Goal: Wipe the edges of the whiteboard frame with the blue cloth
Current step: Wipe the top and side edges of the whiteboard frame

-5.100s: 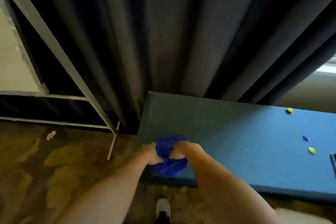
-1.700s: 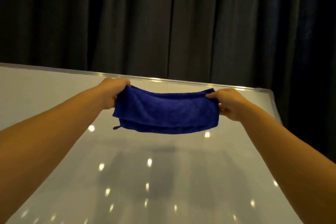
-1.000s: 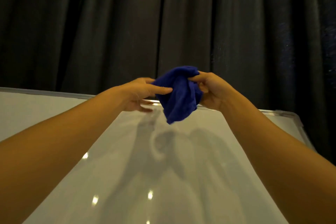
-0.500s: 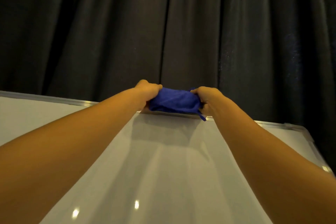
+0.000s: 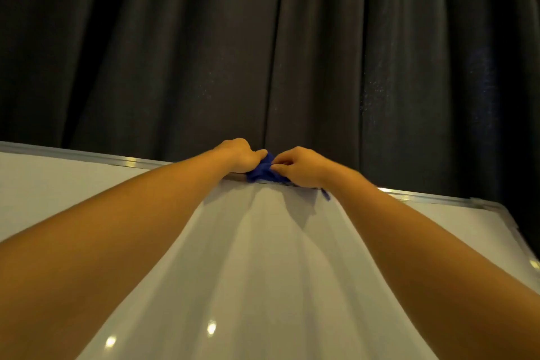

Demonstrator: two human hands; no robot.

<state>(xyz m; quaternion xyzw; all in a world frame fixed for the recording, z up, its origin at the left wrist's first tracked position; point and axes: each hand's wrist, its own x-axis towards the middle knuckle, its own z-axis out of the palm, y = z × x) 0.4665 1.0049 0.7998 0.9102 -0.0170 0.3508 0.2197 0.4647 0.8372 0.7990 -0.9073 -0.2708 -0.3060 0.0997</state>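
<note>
Both my hands, left (image 5: 241, 155) and right (image 5: 298, 166), pinch the bunched blue cloth (image 5: 263, 169) against the whiteboard frame (image 5: 128, 161) along its top edge. Wiping seems just begun; next I'd slide sideways, keeping pressure.

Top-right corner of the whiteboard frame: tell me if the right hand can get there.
Probably yes. The right hand grips the blue cloth on the top rail, and the rail runs bare from it to the corner, though a sidestep may help.
</note>
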